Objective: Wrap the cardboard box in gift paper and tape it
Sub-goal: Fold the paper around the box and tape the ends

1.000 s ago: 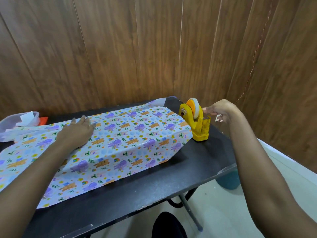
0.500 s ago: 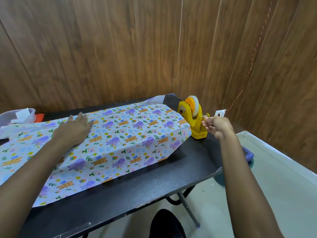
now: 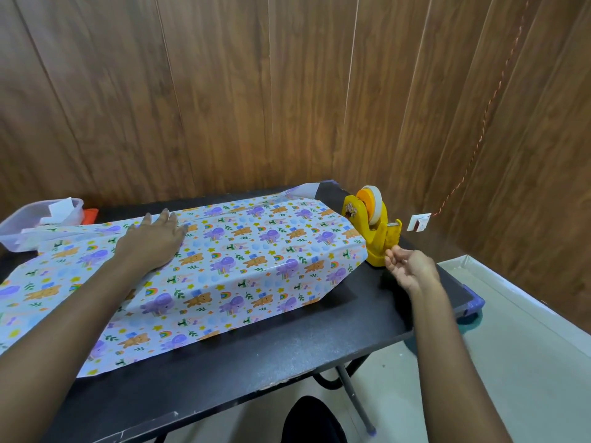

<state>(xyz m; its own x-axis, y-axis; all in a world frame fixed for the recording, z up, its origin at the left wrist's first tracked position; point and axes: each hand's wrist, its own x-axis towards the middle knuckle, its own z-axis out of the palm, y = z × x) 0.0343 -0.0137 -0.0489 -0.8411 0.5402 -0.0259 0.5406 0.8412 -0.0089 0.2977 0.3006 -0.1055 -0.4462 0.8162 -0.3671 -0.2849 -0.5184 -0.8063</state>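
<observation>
Black table [image 3: 287, 356] bare beside gift paper [image 3: 243, 251].

**No words I can read**

Nothing in front of me carries legible writing. The yellow tape dispenser [image 3: 372, 231], at about two o'clock on my bench [image 3: 287, 353], has a small cartoon sticker on its side, but I can make out no lettering there. The gift paper [image 3: 230, 260] shows only printed bears, elephants, rainbows and stars. The white tag [image 3: 419, 222] on the wall at three o'clock is too small to read.
</observation>
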